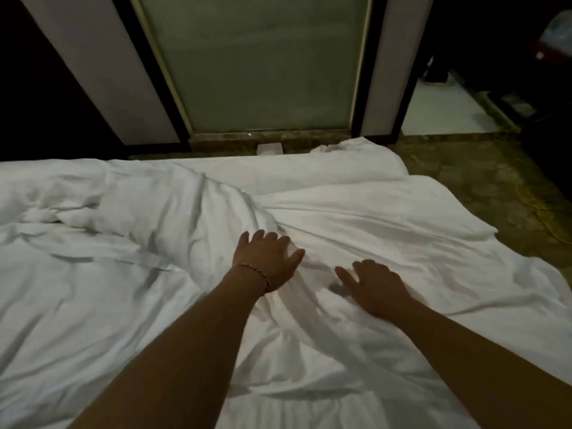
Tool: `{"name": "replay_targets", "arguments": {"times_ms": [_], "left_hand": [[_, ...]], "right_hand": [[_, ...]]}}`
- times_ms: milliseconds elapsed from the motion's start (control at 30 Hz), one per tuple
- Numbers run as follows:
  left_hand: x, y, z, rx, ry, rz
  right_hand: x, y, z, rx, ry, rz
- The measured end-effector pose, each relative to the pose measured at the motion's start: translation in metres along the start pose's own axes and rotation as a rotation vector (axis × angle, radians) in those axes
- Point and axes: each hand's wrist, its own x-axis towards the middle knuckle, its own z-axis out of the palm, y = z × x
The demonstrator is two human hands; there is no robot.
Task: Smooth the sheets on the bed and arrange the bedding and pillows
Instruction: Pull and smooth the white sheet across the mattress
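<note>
Bedding [387, 218], white and rumpled, covers the bed, its left and near parts cut off. Left hand [267, 261] and right hand [376, 287] press flat on central folds, fingers spread. Dim floor [483, 168] beyond lacks detail.

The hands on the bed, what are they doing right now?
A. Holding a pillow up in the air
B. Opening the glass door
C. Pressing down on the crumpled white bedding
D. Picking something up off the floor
C. The left hand and the right hand both lie spread on the wrinkled white bedding, side by side; neither lifts anything, and the glass door stands beyond the bed, out of their touch.
</note>
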Motion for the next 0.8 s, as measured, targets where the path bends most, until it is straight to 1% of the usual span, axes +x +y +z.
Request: {"name": "replay_targets", "arguments": {"times_ms": [33,200,300,367,500,567,633,733,800], "left_hand": [[-0.009,-0.025,-0.009,0.021,-0.028,-0.013],[-0.045,-0.146,-0.033,-0.009,-0.041,-0.071],[-0.062,-0.205,-0.047,-0.014,-0.045,-0.062],[-0.061,-0.234,-0.055,-0.035,-0.058,-0.059],[-0.036,-0.276,-0.059,-0.055,-0.046,-0.046],[-0.012,-0.293,-0.06,-0.034,-0.033,-0.037],[0.014,-0.308,-0.061,-0.016,-0.026,-0.039],[0.047,-0.327,-0.062,-0.007,-0.023,-0.059],[0.071,-0.343,-0.065,0.014,-0.031,-0.061]], "right_hand": [[-0.002,-0.028,-0.007,0.002,0.001,-0.006],[-0.007,-0.165,-0.032,-0.007,0.038,-0.014],[-0.009,-0.232,-0.04,-0.024,0.025,0.006],[-0.006,-0.262,-0.046,-0.045,0.023,0.001],[0.022,-0.298,-0.062,-0.067,0.051,0.005],[0.048,-0.31,-0.067,-0.081,0.09,0.014],[0.079,-0.319,-0.065,-0.095,0.117,0.007],[0.127,-0.329,-0.053,-0.051,0.102,-0.005],[0.156,-0.338,-0.042,-0.032,0.101,0.02]]}}
